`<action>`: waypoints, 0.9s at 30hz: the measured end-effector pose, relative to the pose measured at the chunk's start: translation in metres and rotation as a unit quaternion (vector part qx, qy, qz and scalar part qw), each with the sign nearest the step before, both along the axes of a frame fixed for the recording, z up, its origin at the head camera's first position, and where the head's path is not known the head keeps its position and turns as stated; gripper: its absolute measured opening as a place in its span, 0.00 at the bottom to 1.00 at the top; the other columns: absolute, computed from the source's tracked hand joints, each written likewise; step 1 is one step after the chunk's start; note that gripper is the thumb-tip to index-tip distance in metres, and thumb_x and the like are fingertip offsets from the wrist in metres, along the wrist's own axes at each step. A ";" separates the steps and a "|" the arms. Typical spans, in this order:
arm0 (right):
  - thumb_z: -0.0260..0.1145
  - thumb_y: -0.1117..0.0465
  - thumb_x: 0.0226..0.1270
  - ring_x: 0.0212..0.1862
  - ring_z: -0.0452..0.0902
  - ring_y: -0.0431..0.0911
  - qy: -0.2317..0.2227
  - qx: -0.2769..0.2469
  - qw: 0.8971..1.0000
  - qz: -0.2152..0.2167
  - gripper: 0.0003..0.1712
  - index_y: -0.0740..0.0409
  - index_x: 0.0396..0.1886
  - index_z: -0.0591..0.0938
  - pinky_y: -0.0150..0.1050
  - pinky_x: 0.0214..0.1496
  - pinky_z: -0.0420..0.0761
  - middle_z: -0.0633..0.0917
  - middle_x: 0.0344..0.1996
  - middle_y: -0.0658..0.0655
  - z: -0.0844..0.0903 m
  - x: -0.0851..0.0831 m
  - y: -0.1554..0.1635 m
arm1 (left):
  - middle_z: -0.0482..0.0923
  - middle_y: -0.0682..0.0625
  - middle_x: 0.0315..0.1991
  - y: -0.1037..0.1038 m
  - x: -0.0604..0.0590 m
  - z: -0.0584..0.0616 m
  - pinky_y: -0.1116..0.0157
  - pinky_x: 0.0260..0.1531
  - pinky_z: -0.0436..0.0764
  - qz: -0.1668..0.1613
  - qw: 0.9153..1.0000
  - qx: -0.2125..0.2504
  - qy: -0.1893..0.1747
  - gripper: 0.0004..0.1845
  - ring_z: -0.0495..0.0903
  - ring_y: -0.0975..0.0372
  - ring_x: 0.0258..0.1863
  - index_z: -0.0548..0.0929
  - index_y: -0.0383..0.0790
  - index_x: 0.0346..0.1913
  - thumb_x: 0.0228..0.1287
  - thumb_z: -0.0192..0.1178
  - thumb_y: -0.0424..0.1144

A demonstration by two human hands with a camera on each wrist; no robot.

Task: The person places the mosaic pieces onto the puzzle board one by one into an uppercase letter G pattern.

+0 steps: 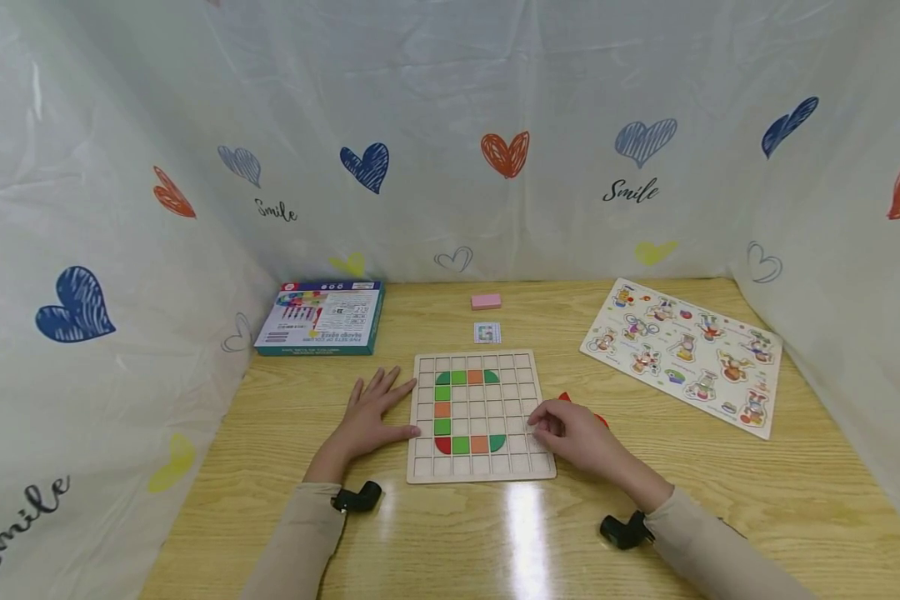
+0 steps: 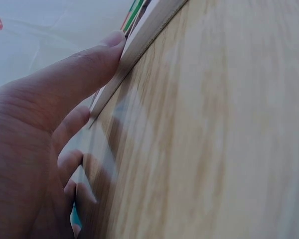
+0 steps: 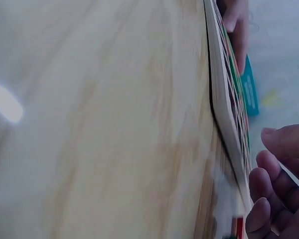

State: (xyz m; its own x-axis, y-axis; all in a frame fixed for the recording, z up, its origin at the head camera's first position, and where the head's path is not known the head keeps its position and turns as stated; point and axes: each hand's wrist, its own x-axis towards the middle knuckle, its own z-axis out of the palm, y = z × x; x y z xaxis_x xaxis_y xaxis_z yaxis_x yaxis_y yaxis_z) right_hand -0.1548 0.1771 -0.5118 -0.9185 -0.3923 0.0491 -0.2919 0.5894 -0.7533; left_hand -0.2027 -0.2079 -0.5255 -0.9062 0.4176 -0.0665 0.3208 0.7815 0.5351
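Observation:
A wooden grid board (image 1: 525, 367) lies flat on the table, with green, orange and red tiles set in a C shape. Rounded green pieces (image 1: 491, 377) sit at some corners, and a rounded red piece (image 1: 442, 446) fills the lower left one. My left hand (image 1: 371, 419) rests on the table with spread fingers; its thumb (image 2: 97, 62) touches the board's left edge. Over the board's right edge hovers my right hand (image 1: 581, 433), its fingers (image 3: 261, 184) loosely curled and no piece visible between them. Red pieces (image 1: 565, 397) lie partly hidden behind that hand.
A small pattern card (image 1: 487, 333) and a pink block (image 1: 486, 301) lie beyond the board. At the back left is a boxed set (image 1: 318, 321). A picture puzzle board (image 1: 690, 354) lies at the right. Printed curtains (image 1: 435, 208) enclose the table.

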 end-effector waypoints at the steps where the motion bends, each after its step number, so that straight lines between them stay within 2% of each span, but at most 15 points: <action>1: 0.71 0.63 0.69 0.31 0.73 0.38 0.008 0.006 1.000 -0.008 0.05 0.52 0.42 0.85 0.33 0.33 0.76 0.79 0.29 0.43 0.000 0.000 0.005 | 0.46 0.46 0.82 0.000 0.000 0.000 0.42 0.75 0.28 0.000 1.000 0.000 0.000 0.48 0.37 0.47 0.82 0.63 0.56 0.80 0.59 0.68 0.66; 6: 0.73 0.63 0.66 0.42 0.78 0.43 0.039 0.047 0.997 -0.056 0.08 0.52 0.44 0.87 0.43 0.46 0.80 0.83 0.37 0.46 -0.003 0.001 0.032 | 0.46 0.46 0.82 0.000 0.000 0.001 0.42 0.75 0.28 0.001 1.000 0.001 0.000 0.48 0.37 0.47 0.81 0.63 0.55 0.79 0.59 0.68 0.66; 9: 0.75 0.64 0.64 0.50 0.76 0.49 0.054 0.071 0.993 -0.080 0.10 0.53 0.44 0.87 0.51 0.54 0.78 0.84 0.44 0.50 -0.006 0.002 0.044 | 0.46 0.45 0.82 0.000 0.000 0.001 0.41 0.75 0.28 -0.001 1.000 0.001 0.003 0.48 0.37 0.46 0.81 0.63 0.55 0.79 0.59 0.68 0.66; 14: 0.76 0.61 0.62 0.52 0.74 0.55 0.070 0.100 0.988 -0.091 0.12 0.55 0.45 0.88 0.53 0.53 0.75 0.83 0.47 0.56 -0.007 0.004 0.058 | 0.47 0.45 0.82 -0.001 0.000 -0.001 0.41 0.75 0.29 -0.001 1.000 -0.003 0.008 0.48 0.38 0.46 0.81 0.63 0.55 0.79 0.59 0.67 0.66; 21: 0.78 0.60 0.60 0.47 0.72 0.53 0.081 0.135 0.984 -0.088 0.11 0.54 0.42 0.88 0.49 0.46 0.74 0.81 0.43 0.55 -0.006 0.003 0.061 | 0.46 0.44 0.82 -0.001 0.001 -0.001 0.41 0.75 0.28 -0.002 1.000 0.006 0.003 0.48 0.37 0.46 0.81 0.63 0.54 0.79 0.59 0.68 0.65; 27: 0.78 0.63 0.59 0.48 0.76 0.52 0.097 0.120 0.984 -0.083 0.11 0.54 0.40 0.85 0.52 0.51 0.77 0.83 0.41 0.52 -0.010 0.001 0.062 | 0.46 0.44 0.82 -0.001 0.001 -0.002 0.41 0.75 0.29 -0.006 1.000 0.005 0.005 0.48 0.37 0.46 0.81 0.63 0.54 0.80 0.59 0.68 0.65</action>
State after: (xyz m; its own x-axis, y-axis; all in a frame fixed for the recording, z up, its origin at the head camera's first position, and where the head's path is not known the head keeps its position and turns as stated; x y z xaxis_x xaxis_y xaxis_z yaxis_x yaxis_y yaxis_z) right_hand -0.1540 0.2387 -0.5223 -0.9533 -0.2593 0.1549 -0.3017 0.7953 -0.5258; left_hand -0.2017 -0.2088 -0.5274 -0.9021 0.4283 -0.0532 0.3352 0.7729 0.5388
